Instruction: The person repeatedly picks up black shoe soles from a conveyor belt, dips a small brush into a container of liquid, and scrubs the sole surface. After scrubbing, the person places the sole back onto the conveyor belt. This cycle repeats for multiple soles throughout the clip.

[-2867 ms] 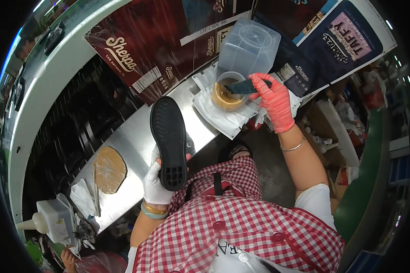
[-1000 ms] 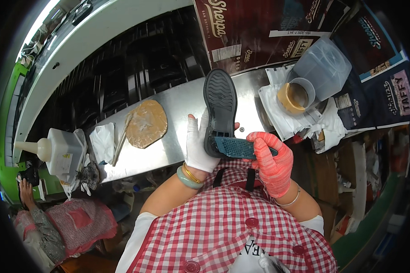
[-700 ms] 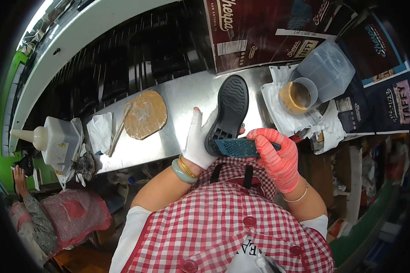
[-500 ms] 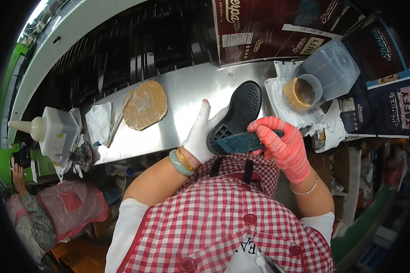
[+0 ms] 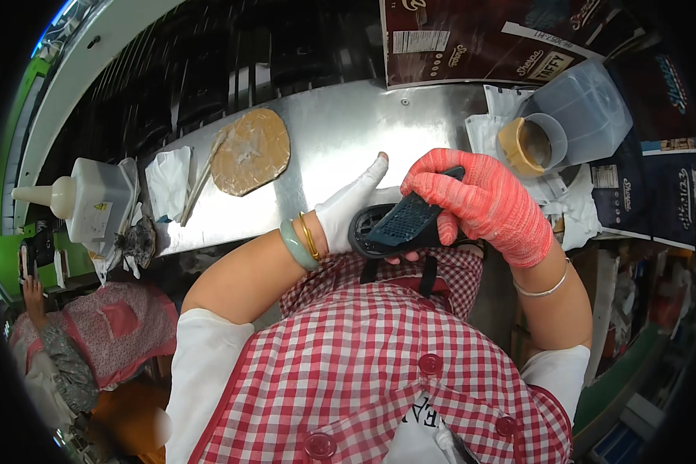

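Note:
My left hand (image 5: 354, 207), in a white glove, holds a black shoe sole (image 5: 357, 233) from beneath. Its thumb points away from me, and bare fingertips show under the sole's near edge. My right hand (image 5: 483, 203), in a pink-red knit glove, pinches the upper end of a dark blue piece with a grid texture (image 5: 407, 220). This piece slants over the heel end of the sole, its lower end down at the sole's hollow. Behind the right hand, the rest of the sole is hidden.
A metal worktop (image 5: 325, 147) carries a round wrapped brown pad (image 5: 252, 151) with a stick beside it. At left stands a white squeeze bottle (image 5: 93, 199); at right, a clear cup with brown tape (image 5: 527, 145) and a plastic container (image 5: 588, 108). Another person's hand (image 5: 32, 298) shows far left.
The blue piece has swung from nearly level to a steep slant, its right end raised. My right hand has moved up and farther away, now covering much of the sole, which my left hand still holds.

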`<state>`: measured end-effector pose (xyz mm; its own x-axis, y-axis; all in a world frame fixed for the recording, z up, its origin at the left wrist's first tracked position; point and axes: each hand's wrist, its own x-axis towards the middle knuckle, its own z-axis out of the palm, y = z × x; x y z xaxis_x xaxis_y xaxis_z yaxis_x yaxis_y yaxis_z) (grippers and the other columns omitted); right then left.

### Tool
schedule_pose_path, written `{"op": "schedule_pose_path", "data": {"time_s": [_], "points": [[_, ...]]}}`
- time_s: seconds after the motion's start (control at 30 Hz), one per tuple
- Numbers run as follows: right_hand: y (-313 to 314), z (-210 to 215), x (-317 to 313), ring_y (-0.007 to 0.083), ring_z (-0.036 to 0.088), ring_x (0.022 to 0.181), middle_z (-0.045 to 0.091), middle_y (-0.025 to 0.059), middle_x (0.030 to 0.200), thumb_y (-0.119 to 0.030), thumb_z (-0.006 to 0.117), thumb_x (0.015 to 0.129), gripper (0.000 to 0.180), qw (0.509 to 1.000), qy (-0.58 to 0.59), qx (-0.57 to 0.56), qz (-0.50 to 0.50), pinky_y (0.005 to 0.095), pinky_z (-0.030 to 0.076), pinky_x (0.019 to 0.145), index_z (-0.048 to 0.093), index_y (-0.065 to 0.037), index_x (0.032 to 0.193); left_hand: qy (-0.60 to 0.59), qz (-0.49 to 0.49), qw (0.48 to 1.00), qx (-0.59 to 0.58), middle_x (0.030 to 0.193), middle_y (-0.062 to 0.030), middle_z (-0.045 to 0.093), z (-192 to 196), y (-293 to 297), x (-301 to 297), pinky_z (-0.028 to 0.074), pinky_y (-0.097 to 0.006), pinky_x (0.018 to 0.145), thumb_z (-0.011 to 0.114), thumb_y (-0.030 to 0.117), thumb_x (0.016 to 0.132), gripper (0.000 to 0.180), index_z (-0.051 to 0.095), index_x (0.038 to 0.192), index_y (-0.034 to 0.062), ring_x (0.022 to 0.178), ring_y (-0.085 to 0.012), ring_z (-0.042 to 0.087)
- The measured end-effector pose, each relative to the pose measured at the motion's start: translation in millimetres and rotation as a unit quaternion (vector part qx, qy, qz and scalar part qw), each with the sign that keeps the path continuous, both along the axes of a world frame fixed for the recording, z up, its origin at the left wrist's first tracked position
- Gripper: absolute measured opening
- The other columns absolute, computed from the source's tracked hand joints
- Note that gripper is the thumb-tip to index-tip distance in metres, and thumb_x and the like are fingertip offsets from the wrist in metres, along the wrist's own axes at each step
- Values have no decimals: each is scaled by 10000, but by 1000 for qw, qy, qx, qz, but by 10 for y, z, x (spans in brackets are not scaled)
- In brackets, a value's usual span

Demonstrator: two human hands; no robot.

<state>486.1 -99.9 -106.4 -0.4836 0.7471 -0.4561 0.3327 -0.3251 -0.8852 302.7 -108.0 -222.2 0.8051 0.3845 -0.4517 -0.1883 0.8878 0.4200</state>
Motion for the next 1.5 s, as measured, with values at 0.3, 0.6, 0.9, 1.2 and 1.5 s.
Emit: {"op": "schedule_pose_path", "data": {"time_s": [0.3,0.6,0.9,1.2,1.5], "points": [[52,-110,-28,47,524,488,567,18,698,-233,557,846,234,999,8,32,17,171,381,483,648,-22,887,4,-74,997,15,1004,-216,613,-168,140,-53,565,-367,515,182,761,816,906,385,1316,33,696,-349,663],[23,-210,317,44,522,510,584,5,694,-276,582,824,256,1000,-21,2,0,180,357,450,675,-49,899,26,-124,990,55,1029,-228,618,-23,163,-159,556,-321,473,186,801,784,1023,411,1301,-52,632,-325,666],[-262,-298,923,30,554,543,658,54,818,-365,618,858,352,949,133,150,-244,131,343,427,636,-22,938,-62,-1,997,55,1221,-262,500,60,271,-314,578,-414,662,405,375,943,611,303,1349,-71,836,-346,646],[-87,-250,1352,62,547,633,630,21,876,-254,638,867,268,848,-39,290,-441,192,417,552,647,-22,1001,-21,215,938,273,1321,-170,437,46,1,-396,342,-552,1004,395,399,929,567,349,1358,31,1230,-324,412],[-19,-462,1481,57,539,569,639,30,835,-227,596,891,250,860,-29,228,-456,179,437,531,645,-7,998,-131,265,953,-74,1254,-169,497,-380,-488,-388,503,-481,754,249,504,961,557,401,1327,113,1107,-401,516]]}}
